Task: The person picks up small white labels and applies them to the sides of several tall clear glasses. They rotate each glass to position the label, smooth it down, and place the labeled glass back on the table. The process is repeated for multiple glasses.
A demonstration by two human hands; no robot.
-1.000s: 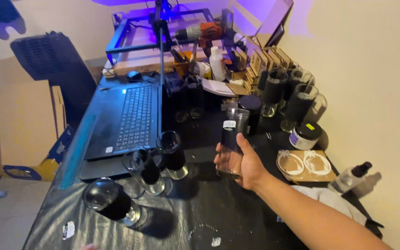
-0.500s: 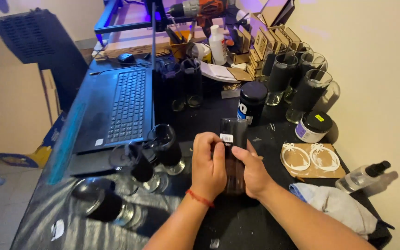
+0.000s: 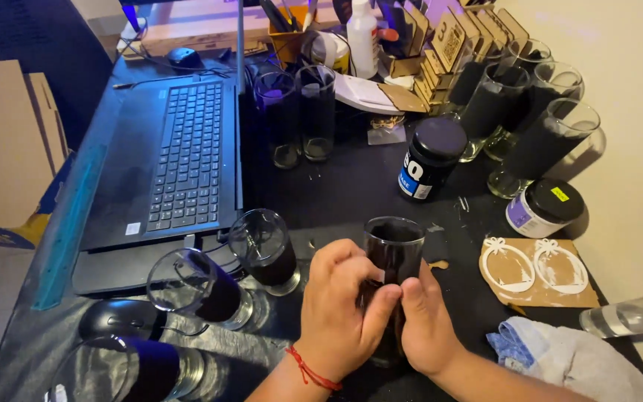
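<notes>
While an open laptop (image 3: 180, 156) lies at the far left and three dark-wrapped glasses (image 3: 202, 286) rest on their sides near it, the left hand (image 3: 340, 316) curls closed around a dark upright glass (image 3: 394, 253) at the table's middle front. Touching it, the right hand (image 3: 426, 324) clasps the same glass. Further right lies a wooden cut-out panel (image 3: 537, 272).

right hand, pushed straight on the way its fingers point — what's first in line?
Likely the dark-wrapped glass that the right hand already grips with the left hand; beyond it, the black-lidded jar, though depth is unclear.
</notes>
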